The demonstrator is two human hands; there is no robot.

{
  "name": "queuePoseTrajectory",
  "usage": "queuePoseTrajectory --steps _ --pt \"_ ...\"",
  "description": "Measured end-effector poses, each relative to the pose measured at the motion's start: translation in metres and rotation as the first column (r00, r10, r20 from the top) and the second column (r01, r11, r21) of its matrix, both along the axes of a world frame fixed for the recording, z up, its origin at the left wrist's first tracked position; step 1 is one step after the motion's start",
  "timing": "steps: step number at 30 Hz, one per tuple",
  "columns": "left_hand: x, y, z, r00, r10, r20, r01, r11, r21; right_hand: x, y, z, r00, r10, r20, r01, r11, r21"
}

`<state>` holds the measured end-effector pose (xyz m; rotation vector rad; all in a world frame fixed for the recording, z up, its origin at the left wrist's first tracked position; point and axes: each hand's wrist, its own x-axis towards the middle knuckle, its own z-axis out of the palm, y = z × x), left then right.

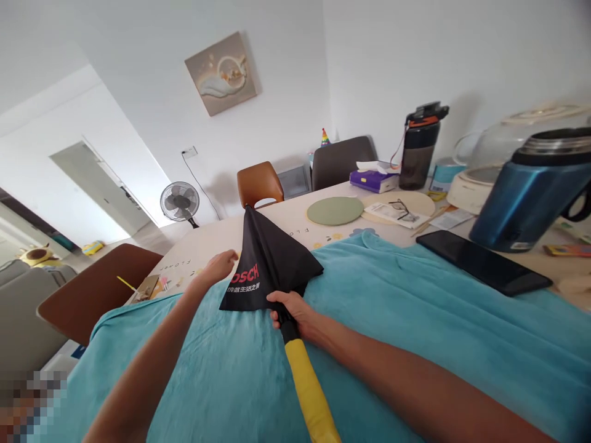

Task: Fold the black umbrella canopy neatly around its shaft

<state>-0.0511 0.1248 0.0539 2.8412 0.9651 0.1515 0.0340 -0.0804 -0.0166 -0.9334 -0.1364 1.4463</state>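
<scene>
A black umbrella (265,258), partly folded with its fabric in loose flaps, lies over a turquoise cloth (198,369), its tip pointing away from me. Red and white lettering marks the left flap. My right hand (298,314) wraps round the umbrella's neck at the bottom of the canopy, thumb on the fabric. From there a yellow section (311,394) runs down toward me and leaves the view at the bottom. At the canopy's left edge my left hand (222,266) is closed, fingertips pinching the fabric's border.
To the right are a black phone (482,259), a blue metal tumbler (530,191), a dark bottle (419,147), a glass kettle (489,160), eyeglasses (401,209) and a green placemat (335,210). Chairs (261,183) stand round the table; a fan (180,202) is beyond.
</scene>
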Motion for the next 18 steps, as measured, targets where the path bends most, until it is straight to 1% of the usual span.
queuePoseTrajectory --steps 2,4,5,6,8,11,14,16,18 --pt "0.032 -0.002 -0.006 0.975 -0.018 0.220 0.023 1.000 -0.020 0.000 0.001 -0.001 1.000 0.006 0.012 -0.006 1.000 -0.008" --pt "0.065 -0.002 -0.018 0.930 -0.041 0.365 0.069 0.996 -0.064 0.000 0.001 -0.001 1.000 0.019 0.021 -0.019 1.000 -0.013" --pt "0.079 0.000 -0.024 0.911 -0.021 0.413 0.074 0.991 -0.112 -0.001 0.001 -0.001 0.999 0.026 0.026 -0.025 1.000 -0.016" --pt "0.092 0.002 -0.031 0.888 0.028 0.460 0.058 0.984 -0.171 -0.001 0.001 -0.001 0.999 0.030 0.030 -0.029 0.999 -0.021" --pt "0.110 0.008 -0.043 0.863 0.104 0.495 0.028 0.967 -0.253 -0.001 0.000 0.000 0.999 0.031 0.040 -0.030 0.999 -0.031" --pt "0.118 0.017 -0.059 0.829 0.221 0.514 -0.025 0.933 -0.360 -0.001 -0.001 0.004 0.999 0.019 0.043 -0.018 1.000 -0.022" --pt "0.113 0.019 -0.074 0.771 0.346 0.535 -0.063 0.877 -0.477 -0.001 -0.003 0.007 0.999 0.026 0.028 -0.025 0.999 -0.023" --pt "0.107 0.018 -0.081 0.721 0.422 0.549 -0.069 0.833 -0.550 -0.001 -0.003 0.007 0.999 0.036 0.021 -0.036 0.999 -0.029" --pt "0.104 0.015 -0.084 0.668 0.490 0.561 -0.065 0.789 -0.611 -0.001 -0.003 0.007 0.999 0.048 0.015 -0.048 0.998 -0.035"
